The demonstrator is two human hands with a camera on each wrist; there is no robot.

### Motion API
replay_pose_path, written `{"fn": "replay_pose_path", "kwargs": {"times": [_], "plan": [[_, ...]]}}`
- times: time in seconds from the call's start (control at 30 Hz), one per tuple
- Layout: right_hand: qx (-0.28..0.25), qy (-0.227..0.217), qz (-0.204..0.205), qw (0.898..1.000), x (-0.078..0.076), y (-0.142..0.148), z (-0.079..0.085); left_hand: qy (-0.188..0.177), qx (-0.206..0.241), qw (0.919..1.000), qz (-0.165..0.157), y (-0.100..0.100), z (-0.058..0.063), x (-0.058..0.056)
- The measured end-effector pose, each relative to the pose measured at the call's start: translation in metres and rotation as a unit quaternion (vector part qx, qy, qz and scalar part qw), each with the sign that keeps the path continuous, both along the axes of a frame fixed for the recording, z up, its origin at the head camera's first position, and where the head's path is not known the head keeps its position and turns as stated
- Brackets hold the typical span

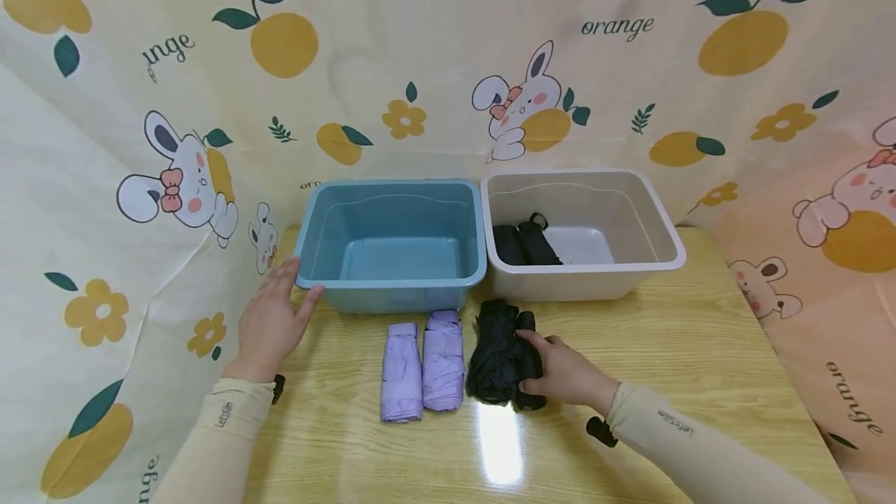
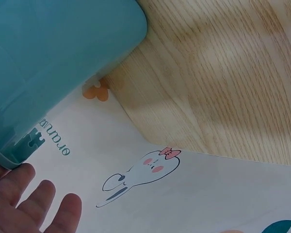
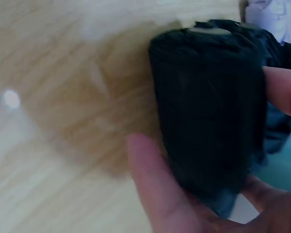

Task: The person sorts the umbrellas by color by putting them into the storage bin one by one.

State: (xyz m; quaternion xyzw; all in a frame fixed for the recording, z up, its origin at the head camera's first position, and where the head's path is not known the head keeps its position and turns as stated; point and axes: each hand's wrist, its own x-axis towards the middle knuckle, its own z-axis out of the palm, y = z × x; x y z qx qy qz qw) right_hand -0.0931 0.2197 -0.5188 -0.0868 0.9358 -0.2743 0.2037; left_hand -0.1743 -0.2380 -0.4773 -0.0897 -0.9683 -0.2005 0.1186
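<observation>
My left hand (image 1: 271, 323) rests its fingers and thumb on the near left corner of a blue bin (image 1: 395, 285); in the left wrist view straight fingers (image 2: 39, 201) touch its rim. My right hand (image 1: 568, 372) grips a folded black umbrella (image 1: 530, 368) on the table, thumb and fingers on either side of it. In the right wrist view this black umbrella (image 3: 208, 107) fills the middle. Against its left side lies a second, looser black umbrella (image 1: 495, 356). Two folded purple umbrellas (image 1: 402, 376) lie side by side further left.
Right of the blue bin stands a beige bin (image 1: 595, 268), their rims touching. Two black umbrellas (image 1: 535, 246) lie in its left end, one with a loop. A patterned cloth (image 1: 420, 61) hangs behind and beside the wooden table (image 1: 700, 364).
</observation>
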Motion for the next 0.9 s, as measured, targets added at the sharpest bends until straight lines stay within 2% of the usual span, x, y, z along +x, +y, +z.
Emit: {"fn": "replay_pose_path", "kwargs": {"times": [0.33,0.9], "plan": [[-0.005,0.019,-0.022,1.0,-0.003,-0.004,-0.012,0.001,0.007,1.0,0.003,0.001,0.0,0.0],[-0.023,0.024,-0.039,0.999,0.003,0.013,-0.006,0.008,0.006,0.9999,0.005,-0.002,-0.005,-0.003]]}}
